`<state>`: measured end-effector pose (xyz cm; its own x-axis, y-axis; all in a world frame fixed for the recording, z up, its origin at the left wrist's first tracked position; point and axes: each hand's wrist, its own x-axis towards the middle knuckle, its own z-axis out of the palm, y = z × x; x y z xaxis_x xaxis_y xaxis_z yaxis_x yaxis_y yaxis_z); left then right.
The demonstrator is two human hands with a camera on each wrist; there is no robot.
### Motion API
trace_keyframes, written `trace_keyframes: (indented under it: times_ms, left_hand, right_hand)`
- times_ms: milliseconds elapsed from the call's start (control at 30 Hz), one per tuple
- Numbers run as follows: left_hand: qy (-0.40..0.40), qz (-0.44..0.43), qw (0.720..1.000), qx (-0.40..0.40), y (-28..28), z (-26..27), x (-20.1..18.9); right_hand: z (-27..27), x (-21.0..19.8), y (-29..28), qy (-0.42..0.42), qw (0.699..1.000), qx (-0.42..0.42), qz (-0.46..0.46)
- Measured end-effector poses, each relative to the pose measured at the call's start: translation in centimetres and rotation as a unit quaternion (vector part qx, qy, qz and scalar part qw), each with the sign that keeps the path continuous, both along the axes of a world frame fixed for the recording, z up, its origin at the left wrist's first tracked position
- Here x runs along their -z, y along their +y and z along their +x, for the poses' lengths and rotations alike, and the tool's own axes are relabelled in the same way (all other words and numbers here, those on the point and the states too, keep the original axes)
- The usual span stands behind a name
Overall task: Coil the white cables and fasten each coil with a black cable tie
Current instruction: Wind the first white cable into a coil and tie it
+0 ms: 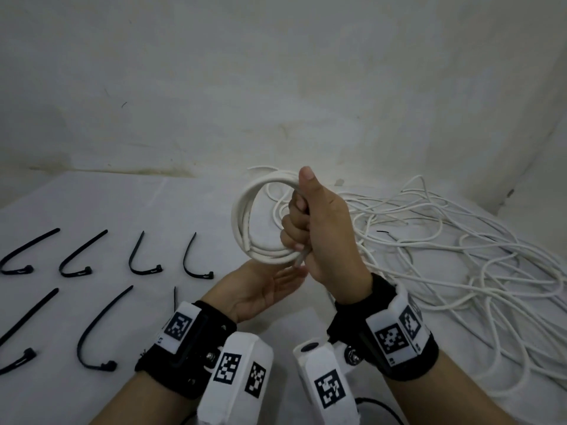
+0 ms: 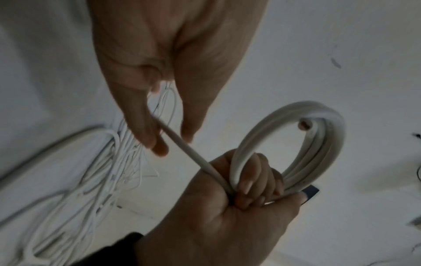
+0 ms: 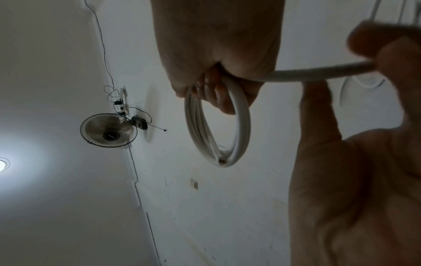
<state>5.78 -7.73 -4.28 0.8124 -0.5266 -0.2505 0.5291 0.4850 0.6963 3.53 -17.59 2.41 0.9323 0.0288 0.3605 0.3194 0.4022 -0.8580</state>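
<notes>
White cloth is spread over the table (image 1: 129, 204), and a stained pale wall (image 1: 276, 72) is seen behind it. At the centre of the head view a coil (image 1: 242, 210) of thick white cable is held up clear of the table, upright, with its loops gathered in the right hand (image 1: 325, 234); the fingers are wrapped tightly round the bundle and the thumb is raised along its top. In the left wrist view the coil (image 2: 337, 136) is clamped in the same way by the right hand (image 2: 227, 221), and a cut end (image 2: 304, 124) with a reddish core is exposed inside the loops. From that fist a loose strand (image 2: 189, 154) is led out to the left hand (image 2: 154, 59), where it is pinched between the thumb and the fingers. The same pinch is shown in the right wrist view, where the loose strand (image 3: 318, 72) is stretched between the right hand (image 3: 216, 41) and the left hand (image 3: 353, 180). In the head view the left hand (image 1: 257, 289) is placed at 6 o'clock of the coil, palm up, just under the right hand. A tangle of thinner white cables (image 1: 460, 256) is heaped on the table at 3 o'clock of the hands. Black cable ties (image 1: 86, 269), bent and unfastened, are laid in two rows at 9 o'clock, well apart from the coil. Marker-covered wrist bands (image 1: 399, 332) are worn on both arms. A wall fan (image 3: 109, 130) is seen past the coil (image 3: 241, 126) in the right wrist view.
</notes>
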Motion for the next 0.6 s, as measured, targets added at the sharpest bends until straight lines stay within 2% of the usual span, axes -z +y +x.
trace_keyframes:
  times_ms: [133,267,400,500,600]
  left_hand:
    - [-0.001,-0.015,0.996,-0.084,0.4,0.5,-0.2]
    - [-0.091,0.057,0.990,-0.091,0.8,0.7,-0.6]
    - [-0.146,0.093,0.977,-0.125,1.0,1.1,-0.4]
    - [-0.206,0.123,0.958,-0.154,1.2,1.2,-0.3]
    - [-0.285,0.165,0.927,-0.181,1.0,0.8,-0.5]
  right_hand:
    - [-0.3,0.6,0.0,-0.003,0.999,0.034,0.017]
    - [0.4,1.3,-0.8,0.016,0.996,0.068,0.047]
    - [1.5,2.2,-2.3,0.044,0.988,0.110,0.094]
    - [2.4,3.2,-3.3,0.073,0.979,0.133,0.133]
    - [2.7,4.0,-3.4,0.091,0.976,0.151,0.131]
